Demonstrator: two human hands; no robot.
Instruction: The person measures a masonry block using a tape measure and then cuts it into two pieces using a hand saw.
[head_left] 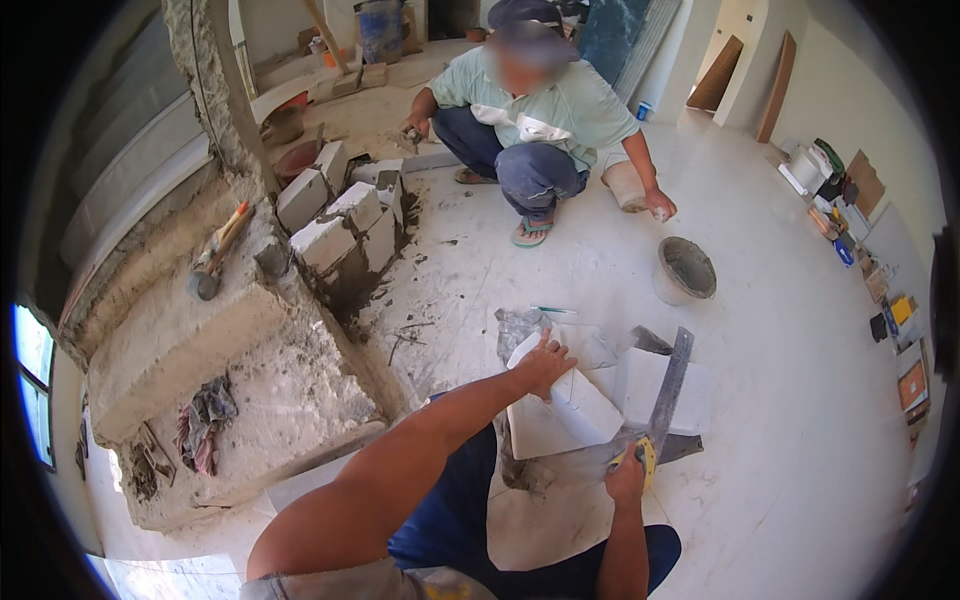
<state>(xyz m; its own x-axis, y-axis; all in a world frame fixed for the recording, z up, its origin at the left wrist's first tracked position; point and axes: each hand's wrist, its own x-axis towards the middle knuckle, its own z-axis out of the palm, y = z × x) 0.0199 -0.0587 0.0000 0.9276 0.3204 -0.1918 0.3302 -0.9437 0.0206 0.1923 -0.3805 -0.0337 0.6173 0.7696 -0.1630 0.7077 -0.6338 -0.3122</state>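
My left hand (pixel 547 364) lies with fingers spread on the top of a white lightweight block (pixel 578 410), which rests slantwise on the floor in front of me. In my right hand (pixel 627 480) is the yellow handle of a handsaw (pixel 671 386), my fingers wrapped round it. The saw's blade points away from me, upright beside a second white block (pixel 637 385). Grey sheeting (pixel 520 330) shows around and under the blocks. A thin pencil-like stick (pixel 555 310) lies just beyond them.
Across from me a co-worker (pixel 530 130) squats, a trowel (pixel 411 136) in one hand. A bucket of mortar (pixel 685 270) stands far right of the blocks. To the left are rough concrete steps (pixel 190 350) with a hammer (pixel 215 255), and a low block wall (pixel 345 225). Tools (pixel 840 220) line the right wall.
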